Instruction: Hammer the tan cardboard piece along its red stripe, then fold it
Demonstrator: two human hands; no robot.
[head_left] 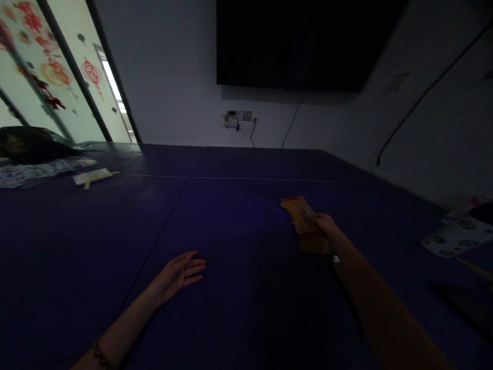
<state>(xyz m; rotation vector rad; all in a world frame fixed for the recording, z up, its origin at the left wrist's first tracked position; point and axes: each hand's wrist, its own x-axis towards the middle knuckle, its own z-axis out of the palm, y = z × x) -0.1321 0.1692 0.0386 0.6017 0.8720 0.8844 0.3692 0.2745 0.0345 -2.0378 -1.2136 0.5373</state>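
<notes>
My right hand (pixel 325 229) grips an orange-yellow packet (pixel 302 213) with red bands and dark print, by its right side. It looks like a paper or plastic bag; its contents cannot be seen. The packet is at or just above the dark blue tabletop (pixel 231 216), right of the middle. On the left, my left hand (pixel 180 275) rests on its side over the table, fingers stretched out and apart, holding nothing. A bracelet shows on the left wrist.
Far left lie a dark bag (pixel 34 144), a patterned sheet (pixel 46 171) and a white and yellow item (pixel 92 177). At right are a patterned cloth (pixel 458 236) and a dark flat object (pixel 462 303). A wall with sockets (pixel 239 117) and a screen (pixel 300 46) stands behind.
</notes>
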